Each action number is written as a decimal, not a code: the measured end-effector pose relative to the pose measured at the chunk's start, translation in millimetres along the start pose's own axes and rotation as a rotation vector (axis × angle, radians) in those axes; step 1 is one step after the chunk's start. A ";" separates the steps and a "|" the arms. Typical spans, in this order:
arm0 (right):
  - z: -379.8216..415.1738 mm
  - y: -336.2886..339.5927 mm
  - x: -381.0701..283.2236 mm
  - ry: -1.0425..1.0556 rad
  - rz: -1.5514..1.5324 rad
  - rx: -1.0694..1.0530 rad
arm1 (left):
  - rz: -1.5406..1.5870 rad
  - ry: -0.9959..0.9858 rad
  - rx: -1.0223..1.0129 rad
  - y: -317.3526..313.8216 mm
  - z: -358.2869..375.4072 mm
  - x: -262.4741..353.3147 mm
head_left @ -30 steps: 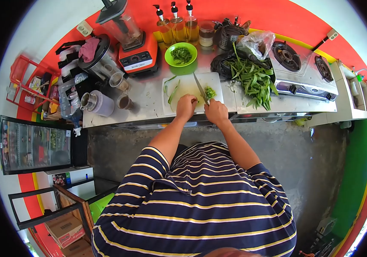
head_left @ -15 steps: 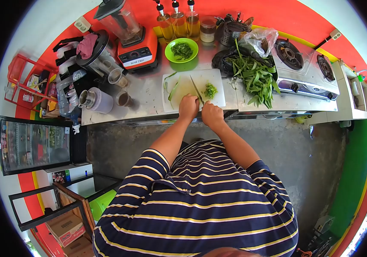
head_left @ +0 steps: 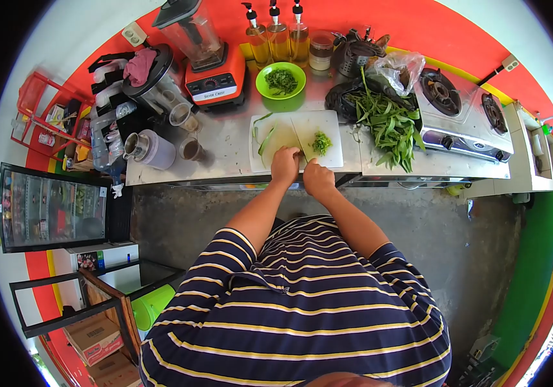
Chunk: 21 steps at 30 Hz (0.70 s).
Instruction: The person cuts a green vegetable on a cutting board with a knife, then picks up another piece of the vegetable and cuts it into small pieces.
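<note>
On the white cutting board (head_left: 334,122), my right hand (head_left: 318,178) is closed round the handle of a knife (head_left: 297,137). Its thin blade points away from me, across the board. Just left of the blade, the fingers of my left hand (head_left: 285,166) are curled together and pressed down at the board's near edge; what they hold is hidden. A small heap of chopped greens (head_left: 321,143) lies right of the knife. Long green leaf strips (head_left: 265,140) lie on the board's left side.
Behind the board stands a green bowl (head_left: 281,80) of cut leaves. Leafy green stems (head_left: 389,126) lie to the right, beside a gas stove (head_left: 463,116). A red blender (head_left: 215,84), pump bottles (head_left: 278,42), cups (head_left: 192,150) and a flask (head_left: 150,149) line the counter.
The whole view has shifted slightly, so the counter appears a little lower and to the right. The knife blade shows thinner, turned more edge-on. Both hands stay near the board's front edge.
</note>
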State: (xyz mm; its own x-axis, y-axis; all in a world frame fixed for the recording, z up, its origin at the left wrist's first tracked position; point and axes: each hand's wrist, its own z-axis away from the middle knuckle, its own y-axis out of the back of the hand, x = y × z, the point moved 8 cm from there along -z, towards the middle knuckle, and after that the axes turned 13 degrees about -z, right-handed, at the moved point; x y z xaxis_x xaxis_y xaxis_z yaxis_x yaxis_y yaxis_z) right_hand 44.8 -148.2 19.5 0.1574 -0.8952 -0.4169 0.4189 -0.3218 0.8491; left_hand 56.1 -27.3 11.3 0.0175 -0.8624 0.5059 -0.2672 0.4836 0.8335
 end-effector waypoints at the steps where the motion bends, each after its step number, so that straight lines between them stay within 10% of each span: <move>1: -2.9 -0.5 3.2 -0.008 -0.006 0.003 | 0.010 0.040 0.002 -2.1 -0.6 -3.0; 21: -3.5 0.0 -3.0 0.004 0.019 -0.062 | 0.111 0.080 -0.026 5.5 3.1 -1.7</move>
State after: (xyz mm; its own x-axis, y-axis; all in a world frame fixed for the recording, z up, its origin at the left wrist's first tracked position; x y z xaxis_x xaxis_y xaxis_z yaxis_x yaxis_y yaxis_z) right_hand 47.5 -144.5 19.6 0.1696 -0.8996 -0.4024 0.4704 -0.2849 0.8352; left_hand 51.6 -23.6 14.4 0.0663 -0.7894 0.6102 -0.2469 0.5796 0.7766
